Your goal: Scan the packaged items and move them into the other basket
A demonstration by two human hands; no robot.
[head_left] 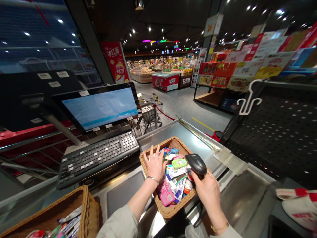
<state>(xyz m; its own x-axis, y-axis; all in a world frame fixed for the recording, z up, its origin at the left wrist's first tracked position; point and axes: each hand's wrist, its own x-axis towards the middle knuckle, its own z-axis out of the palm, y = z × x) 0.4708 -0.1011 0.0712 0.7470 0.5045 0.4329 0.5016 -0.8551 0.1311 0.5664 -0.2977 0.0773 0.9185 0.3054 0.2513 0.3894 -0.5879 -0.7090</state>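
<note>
1. Lower centre of frame: wicker basket (170,212) of small packets (178,186).
2. Left hand (156,167): grip apart, fingers spread over the basket's left side.
3. Right hand (208,189): grip clamped on a black barcode scanner (196,163) by the basket's right side.

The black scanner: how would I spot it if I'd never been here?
Start at the metal counter and find the wicker basket to the right of the keyboard in the picture. The scanner is at that basket's right-hand side. Its smooth, rounded, plain black body sets it apart from the small, brightly coloured packets beside it.
</note>
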